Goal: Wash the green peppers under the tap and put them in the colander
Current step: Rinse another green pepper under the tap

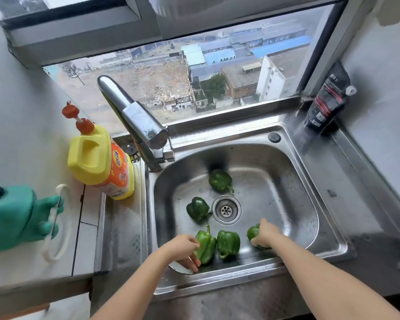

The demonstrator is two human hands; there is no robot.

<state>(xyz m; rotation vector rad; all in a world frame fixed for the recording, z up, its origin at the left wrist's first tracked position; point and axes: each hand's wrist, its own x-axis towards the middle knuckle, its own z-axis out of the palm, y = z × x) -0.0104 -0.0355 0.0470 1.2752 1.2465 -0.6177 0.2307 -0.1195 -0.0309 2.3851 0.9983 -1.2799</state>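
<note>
Several green peppers lie in the steel sink (293,185). One pepper (220,180) rests behind the drain, another (197,208) to its left, and one (228,243) at the front middle. My left hand (184,250) grips a light green pepper (206,245) at the front left. My right hand (266,234) closes over a pepper (254,232) at the front right. The tap (134,121) arches over the sink's back left corner, and no water runs from it. No colander is in view.
A yellow detergent bottle (99,158) with a red pump stands left of the sink. A green frog-shaped holder (14,215) sits at the far left. A black pouch (326,100) leans in the back right corner. The drain (226,210) is in the sink's middle.
</note>
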